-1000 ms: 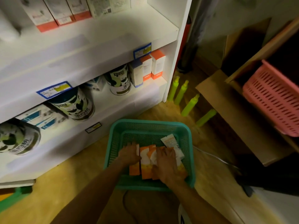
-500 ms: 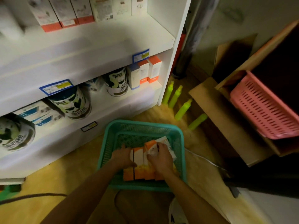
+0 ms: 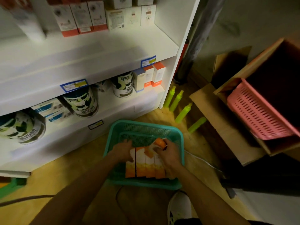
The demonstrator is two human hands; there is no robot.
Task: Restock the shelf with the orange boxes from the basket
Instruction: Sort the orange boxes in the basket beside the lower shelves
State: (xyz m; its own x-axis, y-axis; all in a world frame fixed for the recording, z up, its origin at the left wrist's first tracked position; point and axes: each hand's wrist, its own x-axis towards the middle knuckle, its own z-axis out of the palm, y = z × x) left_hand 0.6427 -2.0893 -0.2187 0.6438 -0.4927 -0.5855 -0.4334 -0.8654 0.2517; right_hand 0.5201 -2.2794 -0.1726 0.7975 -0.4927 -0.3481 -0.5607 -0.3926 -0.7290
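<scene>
Low in the middle of the frame, a green plastic mesh basket point(image 3: 175, 161) sits on the yellow wooden floor point(image 3: 68, 172), right in front of the white shelf unit point(image 3: 90, 62), so the boxes are close to where they must go. Inside the basket, a row of tall orange-and-white cardboard boxes point(image 3: 145, 164) stands side by side, touching each other. The left hand point(image 3: 122, 151) presses against the left end of the row, with its fingers curled over the top of the end box. The right hand point(image 3: 168, 154) is at the right end and pinches one more orange box point(image 3: 158, 143) that is tipped up above the others. It looks like the two hands squeeze the row from both ends so many boxes can be picked up together. The boxes are white near the top and turn bright orange lower down, with flat, smooth sides. They look light and easy to slide. Two small orange-and-white boxes point(image 3: 154, 75) like them already stand on the lower shelf, in the upper middle of the frame, beside a round green-and-white tin can point(image 3: 122, 84). That is likely where the row belongs.
</scene>
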